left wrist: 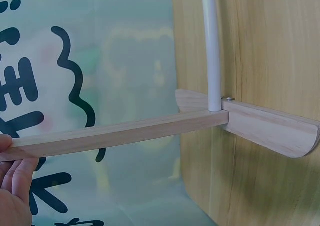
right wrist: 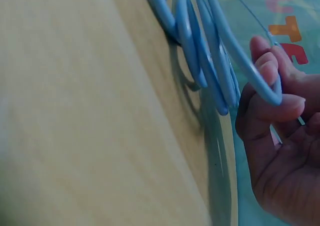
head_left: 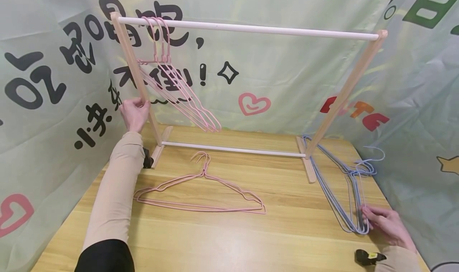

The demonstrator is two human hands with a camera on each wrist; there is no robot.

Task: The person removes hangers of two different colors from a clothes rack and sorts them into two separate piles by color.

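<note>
The right hand [head_left: 391, 226] pinches the near corner of a slim, glossy pale-blue clothes hanger [right wrist: 240, 51] between curled fingers and thumb, just beside a stack of similar blue hangers [head_left: 349, 220] at four o'clock in the head view. The held hanger's hook points towards two o'clock; the stack's long axis runs from eleven to five. The right hand's fingers point towards ten. At nine o'clock, the left hand [head_left: 134, 114] grips a pale wooden rack post [head_left: 133, 67], its arm stretched forward from seven.
</note>
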